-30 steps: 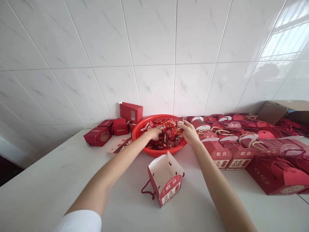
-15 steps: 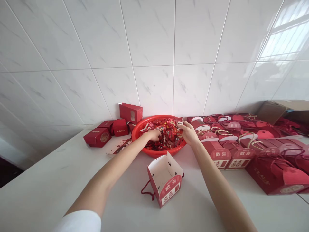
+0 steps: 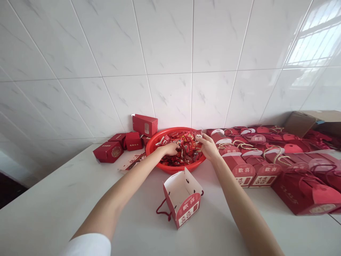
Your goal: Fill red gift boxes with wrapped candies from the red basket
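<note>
A red plastic basket (image 3: 176, 170) full of red-wrapped candies (image 3: 188, 145) stands against the wall. My left hand (image 3: 172, 149) is down among the candies, its fingers curled; whatever they grip is too small to make out. At the basket's right rim, my right hand (image 3: 207, 145) pinches a small red and white packet (image 3: 198, 136) between thumb and fingers. In front of the basket stands an open red and white box (image 3: 183, 199), its top unfolded and its inside bare, with dark red cord handles at its sides.
Several small red boxes (image 3: 108, 152) sit left of the basket, near a flat printed card (image 3: 131, 163). Rows of closed red gift boxes (image 3: 242, 170) fill the right side. Behind them is a cardboard carton (image 3: 301, 122). The tiled wall (image 3: 170, 96) bounds the back.
My left hand has shifted slightly to the right among the candies. My right hand keeps its pinch on the packet in nearly the same place.
</note>
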The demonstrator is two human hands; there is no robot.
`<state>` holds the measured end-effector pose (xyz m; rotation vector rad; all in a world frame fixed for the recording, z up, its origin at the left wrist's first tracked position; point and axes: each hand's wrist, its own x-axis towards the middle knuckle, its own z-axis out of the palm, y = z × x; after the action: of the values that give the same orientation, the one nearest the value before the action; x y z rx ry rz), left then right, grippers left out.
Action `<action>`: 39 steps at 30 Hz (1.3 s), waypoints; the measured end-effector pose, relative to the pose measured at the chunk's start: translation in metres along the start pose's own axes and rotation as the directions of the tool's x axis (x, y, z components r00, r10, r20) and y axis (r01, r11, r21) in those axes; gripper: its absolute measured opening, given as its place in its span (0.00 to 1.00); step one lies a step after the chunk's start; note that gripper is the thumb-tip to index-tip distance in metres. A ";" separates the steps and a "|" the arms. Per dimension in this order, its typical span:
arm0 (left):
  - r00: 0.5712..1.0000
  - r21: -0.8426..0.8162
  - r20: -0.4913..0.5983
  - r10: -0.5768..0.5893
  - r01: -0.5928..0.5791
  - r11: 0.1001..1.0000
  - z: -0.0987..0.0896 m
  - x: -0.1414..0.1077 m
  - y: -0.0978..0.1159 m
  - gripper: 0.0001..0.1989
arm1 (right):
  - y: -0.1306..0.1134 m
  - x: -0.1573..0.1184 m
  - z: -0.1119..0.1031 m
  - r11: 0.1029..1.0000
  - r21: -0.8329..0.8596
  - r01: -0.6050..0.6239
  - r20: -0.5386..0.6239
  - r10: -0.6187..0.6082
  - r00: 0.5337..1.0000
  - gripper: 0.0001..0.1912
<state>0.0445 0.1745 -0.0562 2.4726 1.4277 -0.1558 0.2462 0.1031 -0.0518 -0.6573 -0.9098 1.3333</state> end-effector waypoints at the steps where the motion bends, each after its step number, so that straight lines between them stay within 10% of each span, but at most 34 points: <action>1: 1.000 -0.009 -0.004 0.018 -0.018 1.000 0.001 0.000 0.000 0.16 | 0.000 0.000 0.000 1.000 0.000 -0.002 -0.001 0.002 1.000 0.18; 39: 0.990 -0.380 -0.012 0.142 -0.135 0.915 -0.001 0.012 0.011 0.09 | 0.001 0.001 0.000 1.000 -0.001 -0.011 -0.025 0.011 1.000 0.18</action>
<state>0.0601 0.1797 -0.0557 2.2309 1.1416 0.1212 0.2454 0.1038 -0.0521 -0.6794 -0.8875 1.3317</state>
